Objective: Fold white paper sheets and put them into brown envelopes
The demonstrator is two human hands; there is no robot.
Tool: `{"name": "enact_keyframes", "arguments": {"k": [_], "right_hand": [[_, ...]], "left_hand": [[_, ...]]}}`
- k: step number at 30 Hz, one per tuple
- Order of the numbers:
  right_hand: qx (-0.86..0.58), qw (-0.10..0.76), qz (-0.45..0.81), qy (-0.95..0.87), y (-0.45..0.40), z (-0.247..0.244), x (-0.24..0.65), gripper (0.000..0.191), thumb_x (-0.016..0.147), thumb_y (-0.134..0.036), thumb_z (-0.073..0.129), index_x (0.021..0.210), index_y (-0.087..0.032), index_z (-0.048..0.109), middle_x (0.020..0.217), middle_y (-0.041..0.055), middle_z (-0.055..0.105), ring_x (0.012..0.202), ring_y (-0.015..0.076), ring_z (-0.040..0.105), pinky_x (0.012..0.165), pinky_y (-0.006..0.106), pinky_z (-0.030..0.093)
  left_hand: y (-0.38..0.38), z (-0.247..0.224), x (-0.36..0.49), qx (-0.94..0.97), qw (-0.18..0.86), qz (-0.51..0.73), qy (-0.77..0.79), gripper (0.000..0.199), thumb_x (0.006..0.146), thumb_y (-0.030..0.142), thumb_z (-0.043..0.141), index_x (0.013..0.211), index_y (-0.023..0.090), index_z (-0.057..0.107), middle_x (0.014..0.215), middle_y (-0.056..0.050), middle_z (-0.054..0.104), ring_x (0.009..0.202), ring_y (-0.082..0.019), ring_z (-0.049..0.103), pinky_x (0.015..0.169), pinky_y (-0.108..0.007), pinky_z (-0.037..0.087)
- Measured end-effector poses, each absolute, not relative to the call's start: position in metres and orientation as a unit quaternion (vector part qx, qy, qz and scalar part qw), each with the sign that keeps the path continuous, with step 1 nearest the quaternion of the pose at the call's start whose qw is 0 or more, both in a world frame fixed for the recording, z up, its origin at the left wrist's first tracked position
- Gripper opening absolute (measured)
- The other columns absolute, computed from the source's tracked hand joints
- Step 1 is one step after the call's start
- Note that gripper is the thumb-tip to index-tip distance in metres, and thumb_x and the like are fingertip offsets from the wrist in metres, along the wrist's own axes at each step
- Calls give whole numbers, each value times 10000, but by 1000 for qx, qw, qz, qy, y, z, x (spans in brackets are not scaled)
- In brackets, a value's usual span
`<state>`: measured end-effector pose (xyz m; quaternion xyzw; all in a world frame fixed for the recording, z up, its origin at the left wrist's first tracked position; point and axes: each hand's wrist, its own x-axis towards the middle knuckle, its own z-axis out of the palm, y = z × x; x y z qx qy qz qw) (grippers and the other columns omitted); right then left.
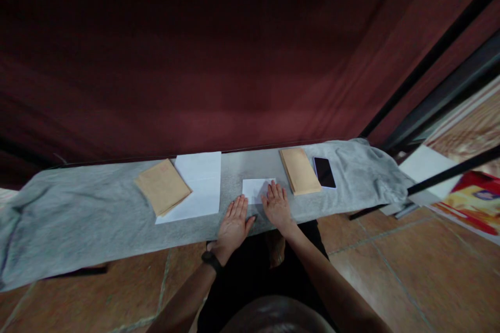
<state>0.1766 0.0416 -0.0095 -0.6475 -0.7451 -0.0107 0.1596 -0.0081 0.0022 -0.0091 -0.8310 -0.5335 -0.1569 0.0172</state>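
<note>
A small white paper (253,188) lies flat on the grey cloth in front of me. My left hand (233,223) rests palm down by its lower left corner, fingers stretched out and holding nothing. Over the paper's right side lies my right hand (277,205), flat, with its fingers apart. Larger white sheets (203,184) are on the left, partly under several brown envelopes (163,186). To the right of my right hand is a stack of brown envelopes (300,170), with a dark-screened phone (324,172) beside it.
The grey cloth (97,210) covers a long, narrow bench. A dark red wall or curtain (242,73) stands behind it. Black bars (437,57) and a red and yellow package (478,197) are at the right. Brown floor tiles show below.
</note>
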Motion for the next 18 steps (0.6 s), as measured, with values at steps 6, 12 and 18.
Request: {"name": "enact_keyframes", "arguments": {"k": [6,12,18], "right_hand": [[-621,163,-12,-766,60,-18,160,549,1030,-378,381,1495,-86,410,1554,181,375,1446,296,354,1173,465,263],[-657,172,-48,-732,65,-31,187,614,1026,-391,380,1489,11,372,1525,251,391,1418,325,388,1165,477,270],[-643,186,-64,-741,50,-36,211,571,1020,-362,380,1472,-14,413,1503,223,447,1397,303,416,1148,465,312]], "left_hand": [[3,-12,-9,-829,15,-161,-535,599,985,423,426,1471,73,421,1533,-168,430,1450,-276,362,1202,-472,299],[10,-13,-10,-823,7,-155,-547,505,1003,314,378,1452,98,451,1500,-155,483,1419,-251,417,1179,-451,336],[29,-15,-12,-837,6,-58,-544,449,956,139,358,1365,125,543,1437,-171,551,1338,-283,516,1080,-449,444]]}}
